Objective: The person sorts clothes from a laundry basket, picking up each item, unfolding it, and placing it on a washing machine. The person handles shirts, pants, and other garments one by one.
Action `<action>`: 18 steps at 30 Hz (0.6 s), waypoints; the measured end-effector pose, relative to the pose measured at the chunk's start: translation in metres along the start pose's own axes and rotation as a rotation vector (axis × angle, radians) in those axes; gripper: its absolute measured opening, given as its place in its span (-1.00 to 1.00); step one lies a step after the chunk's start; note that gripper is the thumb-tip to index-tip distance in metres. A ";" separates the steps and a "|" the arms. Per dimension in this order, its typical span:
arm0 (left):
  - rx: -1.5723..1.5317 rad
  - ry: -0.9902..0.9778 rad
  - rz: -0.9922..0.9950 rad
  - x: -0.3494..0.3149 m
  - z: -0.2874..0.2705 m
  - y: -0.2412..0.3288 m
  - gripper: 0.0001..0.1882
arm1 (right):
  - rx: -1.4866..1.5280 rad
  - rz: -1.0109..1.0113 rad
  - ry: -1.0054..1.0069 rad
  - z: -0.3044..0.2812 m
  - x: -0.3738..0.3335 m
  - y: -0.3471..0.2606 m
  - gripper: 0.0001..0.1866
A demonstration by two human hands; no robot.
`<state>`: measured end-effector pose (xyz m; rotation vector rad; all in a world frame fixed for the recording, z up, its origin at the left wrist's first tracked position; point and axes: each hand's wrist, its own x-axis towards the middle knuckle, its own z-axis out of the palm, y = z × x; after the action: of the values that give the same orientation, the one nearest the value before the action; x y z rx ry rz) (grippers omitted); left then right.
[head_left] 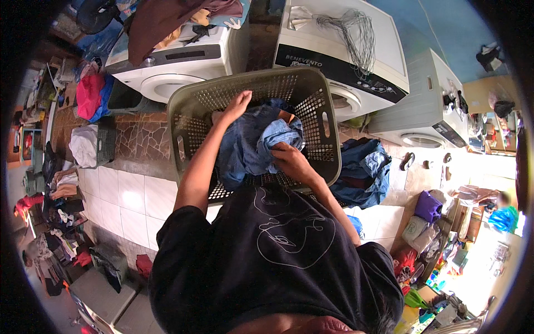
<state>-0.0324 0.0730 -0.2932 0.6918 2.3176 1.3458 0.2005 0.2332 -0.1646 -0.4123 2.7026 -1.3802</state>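
Big dark laundry basket [314, 111] = landmark, directly in front of the person. Main item: light-blue denim piece [281, 132], bunched, inside basket, right of its middle, on top of darker denim [236, 153]. Cut of either garment unclear, too crumpled.

Right hand [292, 163]: inside basket, closed on a fold of the light-blue denim. Left hand [239, 106]: over the basket's far half, fingers curled in, nothing seen in it; cannot tell if it pinches anything or touches the basket wall.

Progress, judged from layout: partway. Done: some denim already in basket, loosely heaped, nothing folded; perforated walls mostly uncovered, so it looks well short of full. Left: light-blue piece not yet let go; blue denim pile [370, 167] lies just outside basket's right side, unsorted, something dark red showing in it. Whether that pile belongs to the same job: cannot tell.

Around basket: white washer [211, 68] beyond it to the left; second washer [384, 55] beyond it to the right, wire bundle [356, 42] on top; third washer [409, 106] farther right. Small crate [105, 146] with white cloth [83, 146] well left of basket. Sandals [408, 161] to its right, past the denim pile.
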 end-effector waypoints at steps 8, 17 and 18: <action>0.069 -0.457 -0.223 -0.013 -0.106 0.102 -0.39 | 0.200 -0.148 0.088 -0.118 -0.014 -0.093 -0.70; -0.534 0.046 -0.127 -0.170 -0.174 0.232 -0.54 | 0.091 0.422 0.939 -0.121 0.033 -0.004 -0.80; -0.599 0.123 -0.175 -0.169 -0.150 0.232 -0.53 | 0.140 0.410 0.925 -0.112 0.036 -0.001 -0.84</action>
<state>0.0759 -0.0310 -0.0065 0.2167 1.8422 1.9018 0.1448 0.3100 -0.0956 0.9783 2.9699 -1.9110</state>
